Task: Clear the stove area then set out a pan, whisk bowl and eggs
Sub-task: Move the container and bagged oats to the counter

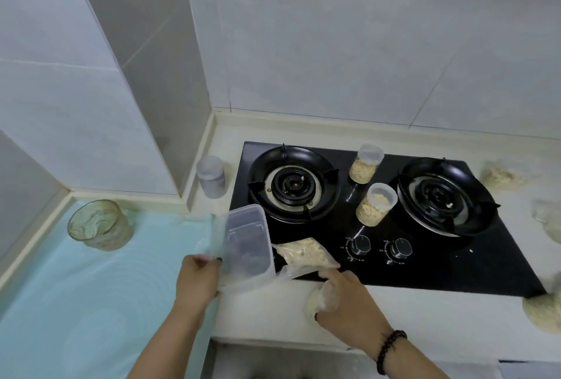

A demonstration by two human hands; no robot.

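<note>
A: What does each grip hold?

B: The left hand pinches the near end of a clear tub, tilted up at the hob's front-left corner. What is inside the tub is too blurred to tell. The right hand curls round a small clear bag of pale grain at the tabletop's front edge; a dark bead bracelet sits on that wrist.

A: And just past the hands?

B: A flat bag of the same grain lies on the hob, touching the tub's right side. Two knobs stand near the hob's front edge; the print round them is too small to read.

A: Further out?

B: Two lidded jars of grain stand between the left burner and the right burner, the nearer jar tilted. A frosted jar stands on the tabletop just left of the hob's back-left corner. More grain bags lie along the right edge. A green glass stands on a blue mat at the far left.

A: Pan, bowl, eggs?

B: None in view.
</note>
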